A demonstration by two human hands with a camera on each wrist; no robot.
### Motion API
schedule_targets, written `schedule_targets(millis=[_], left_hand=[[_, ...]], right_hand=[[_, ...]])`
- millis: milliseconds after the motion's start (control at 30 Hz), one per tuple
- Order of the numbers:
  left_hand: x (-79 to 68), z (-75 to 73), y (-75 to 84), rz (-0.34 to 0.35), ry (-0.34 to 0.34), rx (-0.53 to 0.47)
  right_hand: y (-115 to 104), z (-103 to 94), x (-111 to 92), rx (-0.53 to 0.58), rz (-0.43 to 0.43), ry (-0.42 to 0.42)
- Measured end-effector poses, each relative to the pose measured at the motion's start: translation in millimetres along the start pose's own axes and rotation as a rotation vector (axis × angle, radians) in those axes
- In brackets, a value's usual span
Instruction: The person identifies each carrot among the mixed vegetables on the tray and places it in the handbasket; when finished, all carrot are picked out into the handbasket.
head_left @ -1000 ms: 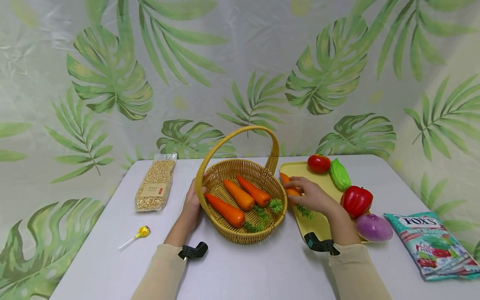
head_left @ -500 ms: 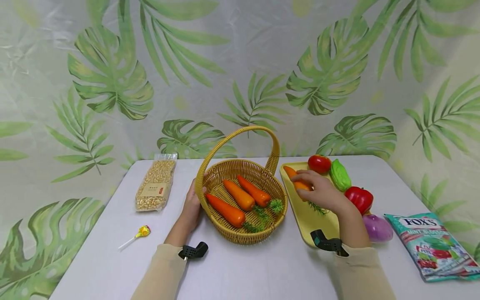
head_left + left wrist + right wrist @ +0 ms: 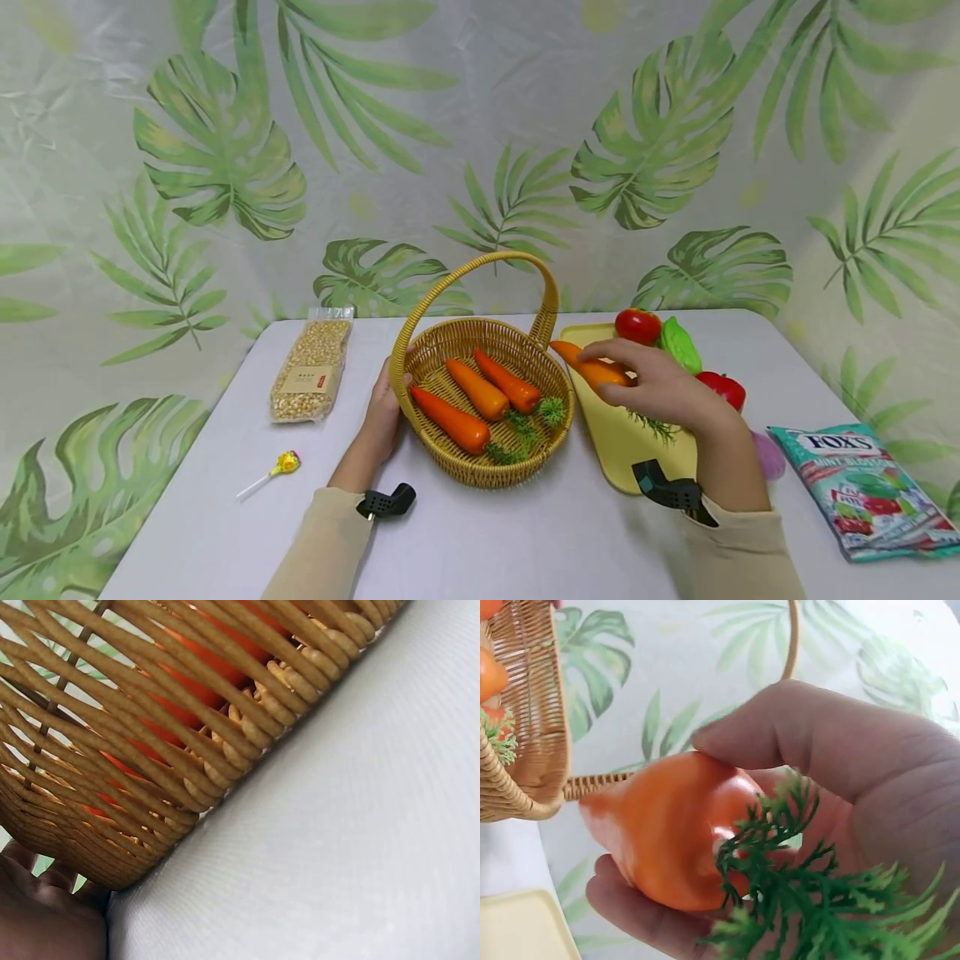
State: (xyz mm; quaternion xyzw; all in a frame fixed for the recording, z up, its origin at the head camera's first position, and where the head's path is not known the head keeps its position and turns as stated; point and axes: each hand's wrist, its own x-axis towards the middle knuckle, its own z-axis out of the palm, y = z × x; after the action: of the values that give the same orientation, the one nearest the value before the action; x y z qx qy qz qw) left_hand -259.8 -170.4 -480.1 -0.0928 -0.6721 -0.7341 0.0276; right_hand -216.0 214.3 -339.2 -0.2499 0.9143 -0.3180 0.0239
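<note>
My right hand [image 3: 675,390] grips an orange carrot [image 3: 597,372] between thumb and fingers, above the yellow tray [image 3: 626,471]. The carrot's tip points toward the basket, and its green leafy top hangs on the palm side in the right wrist view. A woven basket [image 3: 480,475] with a tall arched handle stands in the middle of the table, holding 3 carrots [image 3: 459,427]. My left hand [image 3: 382,421] rests against the basket's left side, its fingers [image 3: 56,877] at the wicker wall and partly hidden behind it.
A tomato [image 3: 638,327], a green vegetable [image 3: 679,343], a red bell pepper [image 3: 723,390] and a purple vegetable [image 3: 769,457] lie on or by the tray. Farther right is a candy bag [image 3: 862,492]. A bag of kernels [image 3: 313,367] and a lollipop [image 3: 273,472] lie left.
My right hand first moved right with the carrot, away from the basket's rim, and the carrot now sits more tilted, its tip nearer the basket again. My left hand and the basket stayed put.
</note>
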Motion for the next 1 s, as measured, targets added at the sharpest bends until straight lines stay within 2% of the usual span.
schedule_targets(millis=[100, 233, 433, 767, 1000], left_hand=[[-0.1, -0.3, -0.4, -0.001, 0.0, -0.001], [0.0, -0.4, -0.5, 0.001, 0.001, -0.003], [0.0, -0.5, -0.9, 0.003, 0.0, -0.002], [0.4, -1.2, -1.7, 0.007, 0.0, 0.005], [0.5, -0.8, -0.8, 0.006, -0.013, -0.015]], right_hand=[[-2, 1.4, 0, -0.003, -0.022, -0.014], [-6, 7.0, 3, 0.047, -0.065, -0.053], [-16, 28.6, 17, 0.082, -0.119, -0.135], [-24, 65.7, 38, 0.066, -0.166, -0.097], [-29, 88.0, 47, -0.029, -0.158, -0.072]])
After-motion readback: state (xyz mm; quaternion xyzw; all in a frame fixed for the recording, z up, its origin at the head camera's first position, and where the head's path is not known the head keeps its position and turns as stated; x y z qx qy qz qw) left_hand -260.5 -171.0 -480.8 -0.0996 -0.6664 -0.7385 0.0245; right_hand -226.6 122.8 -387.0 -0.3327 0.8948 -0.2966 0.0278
